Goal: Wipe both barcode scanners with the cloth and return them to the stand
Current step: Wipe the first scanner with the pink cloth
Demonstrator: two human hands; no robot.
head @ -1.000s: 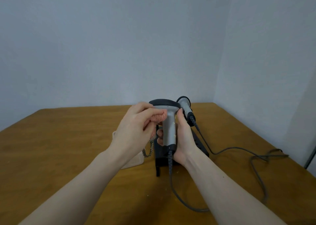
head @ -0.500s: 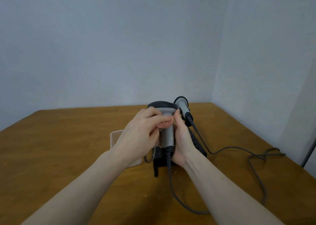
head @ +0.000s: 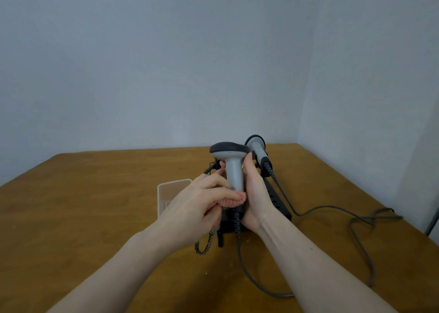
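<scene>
Much of the stand (head: 276, 200) is hidden behind my hands and forearms near the centre of the frame; only a dark strip to the right of my right wrist and a thin black leg below my left hand show, so I cannot tell its full shape; the lower end of the handle of the scanner I hold is covered by the cloth and my palm. My fingertips on the far side of that handle are mostly out of sight. The clear plastic tray (head: 166, 189), left of centre, is partly covered by my left hand.

My right hand (head: 255, 194) is wrapped round the handle of the grey scanner (head: 234, 167), thumb lying up along its right side, holding it upright with its dark head at the top, just above centre; its coiled cable (head: 237, 227) drops from the base and runs toward the lower middle of the frame. My left hand (head: 202, 205) pinches the pink cloth (head: 231, 201) and presses it against the lower handle, just left of my right palm; a speckled cord (head: 206, 243) dangles below that hand. The second scanner (head: 257, 147) sits tilted just right of the held one's head, apparently on the stand; its cable (head: 356, 220) trails to the right across the wooden table (head: 95, 205).
</scene>
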